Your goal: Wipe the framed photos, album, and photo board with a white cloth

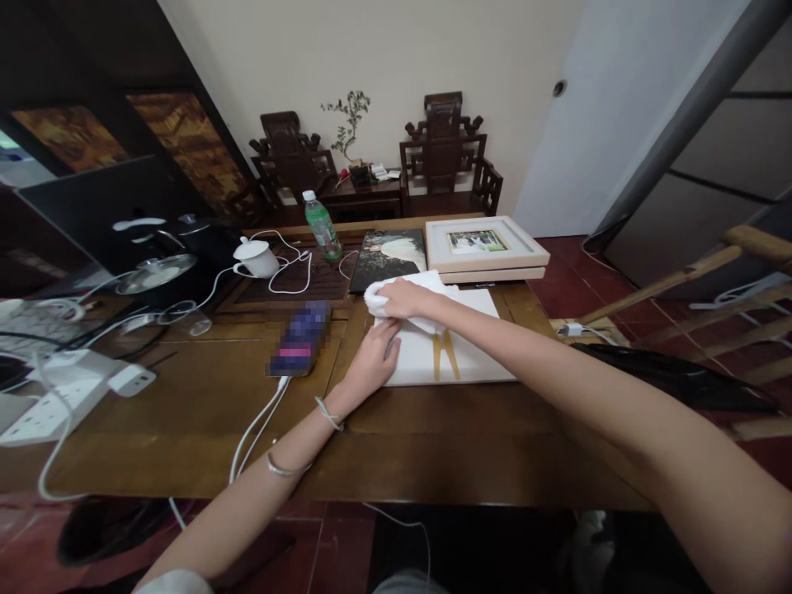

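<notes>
A white flat panel [483, 355] lies on the wooden table, with a tan, leg-shaped mark or piece [444, 356] on its face; I cannot tell which. My right hand [402, 298] is closed on a bunched white cloth [433, 285], pressed onto the panel's upper left part. At the panel's left edge rests my left hand [373, 360], its fingers laid along the edge and its thumb apart. The right forearm crosses over the panel and hides part of it. Behind the cloth is a dark picture panel [388, 254] with a pale figure.
Stacked light-wood picture frames [525, 239] stand at the back right. Left are a phone [301, 338] on a cable, a green-labelled bottle [322, 227], a lidded white cup [256, 259], a glass-lidded pot [157, 272] and a power strip [53, 400]. White cables cross the table [204, 421].
</notes>
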A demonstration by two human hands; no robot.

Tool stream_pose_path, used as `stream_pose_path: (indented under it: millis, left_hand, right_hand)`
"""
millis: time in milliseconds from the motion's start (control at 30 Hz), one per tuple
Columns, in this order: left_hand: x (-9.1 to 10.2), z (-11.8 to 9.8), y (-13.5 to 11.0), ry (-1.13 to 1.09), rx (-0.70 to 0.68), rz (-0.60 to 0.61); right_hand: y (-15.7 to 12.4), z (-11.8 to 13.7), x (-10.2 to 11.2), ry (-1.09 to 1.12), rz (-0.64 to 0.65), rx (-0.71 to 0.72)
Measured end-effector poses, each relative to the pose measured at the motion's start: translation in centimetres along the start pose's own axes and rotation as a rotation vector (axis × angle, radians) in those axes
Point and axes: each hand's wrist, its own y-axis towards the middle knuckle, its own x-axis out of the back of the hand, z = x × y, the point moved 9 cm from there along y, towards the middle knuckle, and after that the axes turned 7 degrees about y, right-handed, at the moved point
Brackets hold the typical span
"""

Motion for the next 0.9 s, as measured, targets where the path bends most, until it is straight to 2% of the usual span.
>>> stream_pose_path:
  millis: [133,300,400,500,633,733,800,900]
  left_hand:
    - [-0.4,0.3,-0.2,-0.001,0.019,0.003]
    - [-0.6,0.5,-0.3,0.003,0.011,0.005]
    - [-0.6,0.6,-0.4,0.001,0.004,-0.010]
    - [-0.4,0.6,-0.5,0.003,-0.002,-0.029]
    - [-0.6,0.4,-0.3,0.019,-0.011,0.009]
    - [-0.6,0.2,-0.2,0.030,-0.006,0.023]
    - [-0.7,0.2,-0.2,0.044,0.000,0.029]
    - [-0.8,0.3,-0.2,0.053,0.005,0.037]
  right_hand:
    - [-2.4,-3.5,1.1,0.021,0.001,-0.072]
    - [-7.2,-9.1,2.6,0.001,-0.036,-0.157]
    - [-10.3,-11.1,2.5,-0.023,-0.067,-0.178]
    - [-13.7,-10.6,1.0,-0.061,-0.046,-0.129]
    - [-19.2,-7.5,-1.6,-0.048,-0.012,-0.066]
    - [-22.5,-4.6,-3.0,0.035,0.017,0.048]
    - [-23.5,-3.8,-3.4,0.068,0.037,0.082]
    - [-22.6,-4.6,-3.1,0.037,0.034,0.055]
